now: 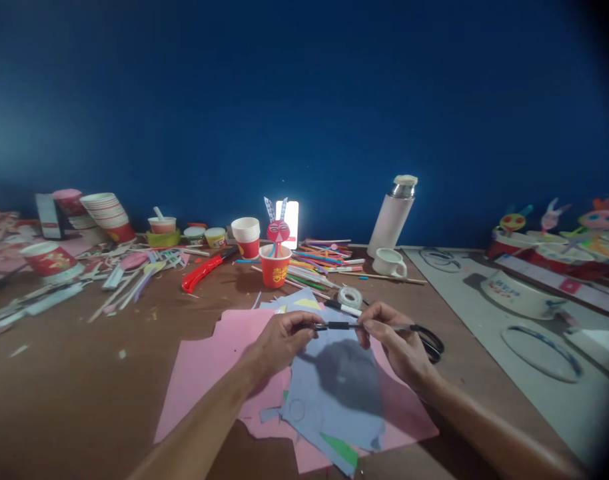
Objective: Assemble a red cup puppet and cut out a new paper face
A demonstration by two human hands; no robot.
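Our left hand [277, 340] and right hand [397, 343] both pinch the pen [339, 326] with fingers [308, 319], seemingly preparing it; next, one hand should probably release.

I see two bare, slim-fingered hands from my remote station: the left hand [279, 343] runs back into a bare left forearm [199, 433] that is slender near the hand and broadens smoothly toward the lower edge of my view. The right hand [400, 347] has the same narrow build, and its right forearm [484, 430], equally bare, catches a soft sheen of light; fingernail detail is too small for me to make out.
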